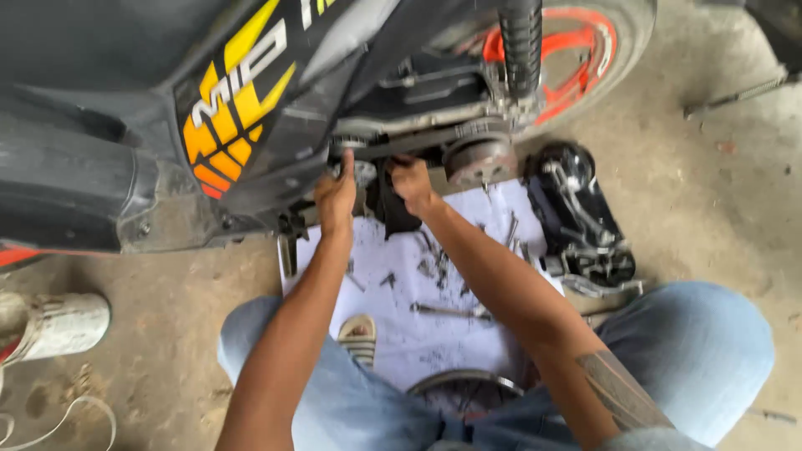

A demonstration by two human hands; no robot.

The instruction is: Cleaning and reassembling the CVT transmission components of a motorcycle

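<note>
A black scooter (125,108) with orange and yellow graphics stands over me, its drive side opened. My left hand (336,199) reaches under the body panel at the front pulley (361,167), fingers curled against it. My right hand (411,180) grips beside the black drive belt (418,142), which runs back to the round clutch drum (480,159). What my fingers hold is hidden under the scooter's edge.
A white sheet (401,317) on the concrete floor carries several bolts and a wrench (451,311). The removed black transmission cover (581,221) lies at right. A round metal part (468,388) sits between my knees. A white container (63,321) stands at left. The rear wheel (585,50) has an orange rim.
</note>
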